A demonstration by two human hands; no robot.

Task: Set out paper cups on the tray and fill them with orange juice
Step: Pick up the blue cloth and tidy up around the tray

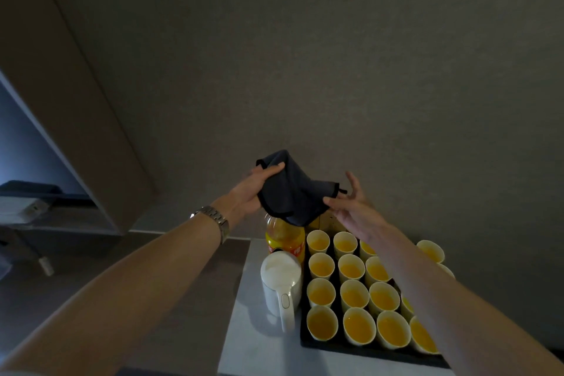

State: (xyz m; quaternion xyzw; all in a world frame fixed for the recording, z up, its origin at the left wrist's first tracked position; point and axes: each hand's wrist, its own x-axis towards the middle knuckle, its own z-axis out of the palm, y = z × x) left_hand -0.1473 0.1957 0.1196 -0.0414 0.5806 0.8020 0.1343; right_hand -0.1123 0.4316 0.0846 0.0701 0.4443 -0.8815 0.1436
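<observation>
A dark cloth [293,192] is held by both hands [256,189] above the filled cups [354,293]; it should be kept clear of the juice.

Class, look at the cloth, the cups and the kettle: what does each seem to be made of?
Cloth: soft dark woven fabric, drooping in folds.
Cups: paper, matte pale walls with thin rolled rims.
Kettle: probably white plastic, smooth with a slight sheen.

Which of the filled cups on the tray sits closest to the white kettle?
The paper cup in the tray's left column, third from the far end. It stands right beside the white kettle; the rest are farther right or farther along the column.
</observation>
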